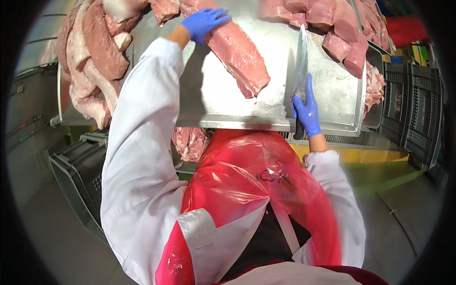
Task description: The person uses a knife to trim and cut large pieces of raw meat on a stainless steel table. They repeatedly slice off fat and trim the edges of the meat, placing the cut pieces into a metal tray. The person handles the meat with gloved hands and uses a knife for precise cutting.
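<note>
A long pink slab of meat [237, 61] lies lengthwise on the steel table [209, 111]. My gloved left hand [202, 23] rests on its upper part, fingers spread over the meat and touching it. My gloved right hand [305, 107] grips the dark handle of a long knife [301, 57], to the right of the slab. The blade points away from me, its tip near a pile of cut meat blocks [342, 21] at the back right.
Several long meat pieces [95, 47] heap at the table's left. Dark grey crates [411, 114] stand at the right; another [71, 168] is at lower left. Meat trimmings [373, 85] fill a container beside the table's right edge; more [187, 142] lie below the front edge.
</note>
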Demonstrator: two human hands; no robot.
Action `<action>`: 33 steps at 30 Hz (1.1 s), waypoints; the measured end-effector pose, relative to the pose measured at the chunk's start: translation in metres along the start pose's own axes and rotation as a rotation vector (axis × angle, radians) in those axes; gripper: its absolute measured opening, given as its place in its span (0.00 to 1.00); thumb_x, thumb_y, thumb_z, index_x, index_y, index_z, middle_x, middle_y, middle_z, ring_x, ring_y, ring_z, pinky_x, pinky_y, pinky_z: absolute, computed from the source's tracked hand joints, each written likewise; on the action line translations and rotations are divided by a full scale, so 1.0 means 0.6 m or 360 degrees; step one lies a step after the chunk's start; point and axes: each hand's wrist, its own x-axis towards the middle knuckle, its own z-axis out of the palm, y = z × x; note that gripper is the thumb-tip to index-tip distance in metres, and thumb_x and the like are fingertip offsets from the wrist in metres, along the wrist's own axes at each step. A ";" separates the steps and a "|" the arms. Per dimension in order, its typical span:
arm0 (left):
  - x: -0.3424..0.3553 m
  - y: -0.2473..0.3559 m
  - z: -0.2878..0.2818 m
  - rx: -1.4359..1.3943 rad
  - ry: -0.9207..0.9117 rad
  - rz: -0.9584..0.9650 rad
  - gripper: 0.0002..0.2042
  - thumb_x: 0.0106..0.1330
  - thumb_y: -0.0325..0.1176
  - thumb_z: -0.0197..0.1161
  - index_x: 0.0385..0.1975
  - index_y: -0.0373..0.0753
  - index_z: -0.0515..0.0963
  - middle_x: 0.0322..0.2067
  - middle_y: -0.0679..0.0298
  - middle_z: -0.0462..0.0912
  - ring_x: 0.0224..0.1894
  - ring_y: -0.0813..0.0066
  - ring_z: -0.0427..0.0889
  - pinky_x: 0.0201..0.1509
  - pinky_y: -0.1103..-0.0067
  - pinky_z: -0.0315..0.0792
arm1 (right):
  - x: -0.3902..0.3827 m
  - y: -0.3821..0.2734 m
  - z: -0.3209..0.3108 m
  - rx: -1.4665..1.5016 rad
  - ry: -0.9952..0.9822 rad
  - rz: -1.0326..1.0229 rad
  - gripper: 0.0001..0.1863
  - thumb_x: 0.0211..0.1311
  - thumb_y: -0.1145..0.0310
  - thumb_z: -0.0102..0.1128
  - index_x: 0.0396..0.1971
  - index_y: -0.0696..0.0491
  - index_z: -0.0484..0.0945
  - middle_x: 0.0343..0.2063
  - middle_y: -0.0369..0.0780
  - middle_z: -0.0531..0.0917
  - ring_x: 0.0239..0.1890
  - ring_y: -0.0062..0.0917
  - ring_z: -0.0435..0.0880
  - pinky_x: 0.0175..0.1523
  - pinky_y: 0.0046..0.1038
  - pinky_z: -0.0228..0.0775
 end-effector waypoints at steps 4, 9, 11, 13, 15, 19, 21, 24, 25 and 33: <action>0.064 -0.025 -0.009 -0.0090 -0.0291 -0.0073 0.64 0.22 0.41 0.86 0.72 0.46 0.59 0.66 0.56 0.67 0.69 0.54 0.66 0.70 0.59 0.61 | -0.061 0.007 -0.013 0.0034 0.0182 0.0197 0.48 0.65 0.80 0.54 0.79 0.38 0.41 0.27 0.32 0.76 0.22 0.14 0.69 0.25 0.20 0.67; -0.001 0.026 0.005 -0.0300 -0.0050 -0.0525 0.62 0.25 0.52 0.85 0.71 0.46 0.61 0.65 0.56 0.68 0.68 0.53 0.66 0.68 0.57 0.59 | -0.077 0.000 -0.025 0.0082 0.0328 0.0208 0.47 0.66 0.80 0.56 0.79 0.37 0.42 0.26 0.33 0.77 0.21 0.15 0.70 0.25 0.21 0.68; -0.050 0.052 0.028 -0.0424 0.0119 -0.0622 0.62 0.27 0.55 0.84 0.71 0.46 0.61 0.67 0.56 0.67 0.68 0.53 0.66 0.69 0.56 0.59 | -0.062 -0.004 -0.018 0.0010 0.0307 0.0195 0.47 0.66 0.79 0.56 0.79 0.36 0.43 0.26 0.32 0.77 0.22 0.15 0.70 0.26 0.22 0.69; -0.110 0.028 0.032 -0.0642 0.0035 -0.0480 0.61 0.28 0.56 0.84 0.70 0.45 0.62 0.64 0.53 0.71 0.66 0.50 0.70 0.68 0.54 0.59 | -0.047 -0.002 -0.008 -0.0109 0.0265 0.0178 0.47 0.65 0.79 0.55 0.79 0.36 0.44 0.24 0.32 0.77 0.21 0.15 0.71 0.26 0.22 0.69; -0.209 0.037 0.072 -0.0739 -0.0066 -0.0764 0.60 0.29 0.57 0.84 0.69 0.40 0.63 0.60 0.51 0.74 0.63 0.49 0.73 0.66 0.56 0.63 | -0.023 -0.016 0.007 -0.0174 0.0136 0.0169 0.47 0.64 0.79 0.55 0.79 0.36 0.43 0.23 0.31 0.76 0.20 0.15 0.70 0.26 0.21 0.68; -0.304 0.181 0.075 -0.0922 0.0056 -0.1413 0.60 0.32 0.60 0.82 0.69 0.36 0.63 0.58 0.48 0.74 0.60 0.47 0.74 0.63 0.55 0.67 | 0.054 -0.012 0.044 -0.0402 -0.0167 0.0002 0.47 0.66 0.76 0.54 0.79 0.39 0.41 0.23 0.31 0.77 0.20 0.15 0.71 0.26 0.20 0.67; -0.308 0.252 0.071 -0.0945 0.0174 -0.1719 0.61 0.33 0.61 0.81 0.70 0.36 0.61 0.57 0.47 0.74 0.59 0.46 0.74 0.62 0.52 0.67 | 0.115 -0.021 0.081 -0.0565 -0.0292 -0.0175 0.46 0.67 0.74 0.55 0.79 0.39 0.41 0.23 0.32 0.78 0.20 0.15 0.72 0.27 0.21 0.68; -0.279 0.318 0.066 -0.0927 0.0176 -0.1844 0.62 0.39 0.62 0.78 0.72 0.32 0.55 0.58 0.42 0.71 0.59 0.41 0.73 0.62 0.54 0.68 | 0.214 -0.094 0.173 -0.0566 -0.0516 -0.0229 0.45 0.66 0.70 0.57 0.79 0.39 0.44 0.27 0.38 0.81 0.24 0.20 0.78 0.32 0.26 0.75; -0.264 0.334 0.062 -0.0914 0.0212 -0.1857 0.62 0.40 0.63 0.77 0.72 0.32 0.54 0.59 0.41 0.70 0.59 0.40 0.73 0.62 0.55 0.68 | 0.257 -0.103 0.206 -0.0555 -0.0574 -0.0317 0.45 0.66 0.70 0.58 0.79 0.39 0.45 0.26 0.39 0.82 0.23 0.21 0.79 0.32 0.28 0.75; -0.101 0.446 0.040 -0.1418 0.0620 -0.1960 0.62 0.44 0.59 0.77 0.70 0.24 0.49 0.50 0.42 0.70 0.51 0.43 0.74 0.55 0.57 0.73 | 0.454 -0.117 0.355 -0.1057 -0.0718 -0.0564 0.44 0.63 0.70 0.60 0.77 0.36 0.51 0.31 0.46 0.86 0.23 0.25 0.84 0.31 0.30 0.78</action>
